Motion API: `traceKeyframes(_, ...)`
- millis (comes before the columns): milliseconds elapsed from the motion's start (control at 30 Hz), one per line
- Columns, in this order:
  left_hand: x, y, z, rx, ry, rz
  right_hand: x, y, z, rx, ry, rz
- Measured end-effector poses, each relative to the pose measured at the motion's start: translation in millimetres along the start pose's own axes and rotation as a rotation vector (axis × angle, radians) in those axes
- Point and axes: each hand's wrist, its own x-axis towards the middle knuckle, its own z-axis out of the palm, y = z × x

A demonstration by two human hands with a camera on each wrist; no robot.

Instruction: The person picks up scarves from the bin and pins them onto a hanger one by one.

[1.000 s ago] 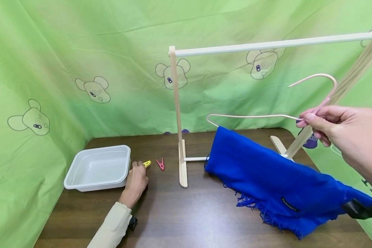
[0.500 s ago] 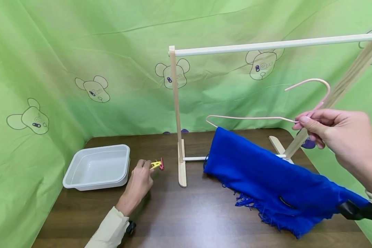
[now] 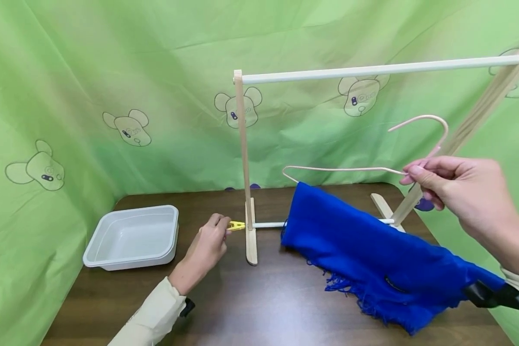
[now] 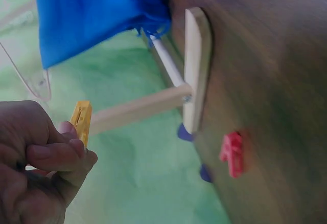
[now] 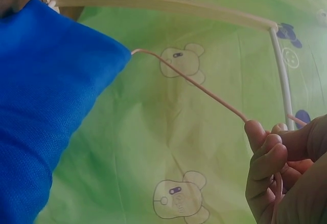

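Observation:
My left hand (image 3: 206, 242) pinches a yellow clothespin (image 3: 237, 226), held up just left of the wooden rack's left post. In the left wrist view the same yellow clothespin (image 4: 83, 119) sticks out past the fingertips. My right hand (image 3: 463, 187) grips a pink clothes hanger (image 3: 341, 169) at its neck, the hook pointing up and left. Over the hanger's lower bar drapes a folded blue scarf (image 3: 363, 259) with a fringed edge, slanting down toward the right wrist. A pink-red clothespin (image 4: 233, 154) lies on the table in the left wrist view; in the head view it is hidden.
A wooden rack (image 3: 244, 154) with a white top rail (image 3: 372, 69) stands behind the scarf. To the left a white plastic tub (image 3: 129, 262) sits on the brown table (image 3: 242, 307). A green curtain (image 3: 177, 120) with printed bear faces closes off the back and sides.
My left hand has lifted the yellow clothespin and carried it right, past the pink-red one, toward the rack's left post. The right hand with the hanger and scarf has shifted slightly left.

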Motion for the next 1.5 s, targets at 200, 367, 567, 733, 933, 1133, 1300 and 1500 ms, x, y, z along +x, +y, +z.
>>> traceKeyframes(200,9.8,12.9,-1.4,0.005,-0.032,0.064,-1,-2,7,-0.002,-0.008,-0.013)
traceKeyframes(367,24.5,21.0,-1.4,0.012,-0.009,0.148,-2,-2,8,-0.017,-0.014,-0.028)
traceKeyframes(567,43.4,31.0,-1.0,0.026,0.019,0.252,-4,-3,8,-0.027,-0.016,-0.034)
traceKeyframes(733,58.5,37.8,-1.8,0.025,0.046,0.286,-4,-6,11,-0.042,-0.019,-0.038)
traceKeyframes(933,77.8,45.5,0.7,0.032,0.064,0.337,-6,-8,8,-0.022,-0.037,-0.053)
traceKeyframes(1133,91.6,47.4,3.7,0.064,0.085,0.370,-6,-9,6,-0.016,-0.056,-0.051)
traceKeyframes(1300,100.7,48.4,6.1,0.078,0.093,0.382,-6,-11,8,-0.030,-0.057,-0.046)
traceKeyframes(1500,108.0,54.4,7.7,0.087,0.148,0.416,-5,-13,10,-0.052,-0.055,-0.047)
